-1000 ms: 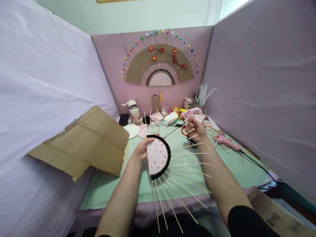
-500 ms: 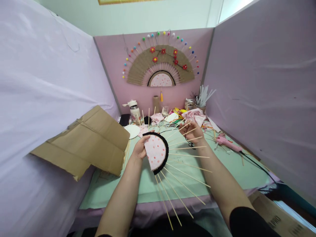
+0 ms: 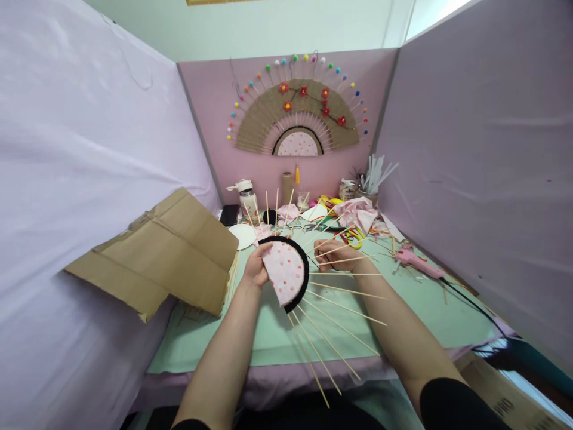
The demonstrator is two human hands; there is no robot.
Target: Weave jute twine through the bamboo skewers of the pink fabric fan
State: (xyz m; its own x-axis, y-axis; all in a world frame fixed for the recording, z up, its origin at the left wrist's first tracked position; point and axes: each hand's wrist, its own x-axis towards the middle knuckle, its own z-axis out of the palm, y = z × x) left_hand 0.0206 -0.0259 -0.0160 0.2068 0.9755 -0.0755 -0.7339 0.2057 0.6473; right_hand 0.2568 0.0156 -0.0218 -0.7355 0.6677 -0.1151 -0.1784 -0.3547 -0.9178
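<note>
A half-round piece (image 3: 285, 273) covered in pink dotted cloth, with a black curved border and several thin wooden sticks fanning out, is tilted above the table. My left hand (image 3: 258, 264) is closed on its left edge, thumb on the cloth. Behind the sticks on the right is my right hand (image 3: 333, 255), its fingers bent together around a thin black cord; the sticks partly cover it. The cord runs toward the black border.
Cardboard (image 3: 179, 257) leans at the left. A finished fan (image 3: 264, 113) hangs on the back panel. Bottle (image 3: 248, 200), pink cloth (image 3: 357, 213), yellow-handled scissors (image 3: 355, 237) and a jar of white sticks (image 3: 369, 194) stand or lie behind. A pink glue gun (image 3: 418, 263) lies right.
My right hand has moved down and closer to the half-round piece, uncovering the scissors. The piece has turned slightly in my left hand, and the view has shifted a little.
</note>
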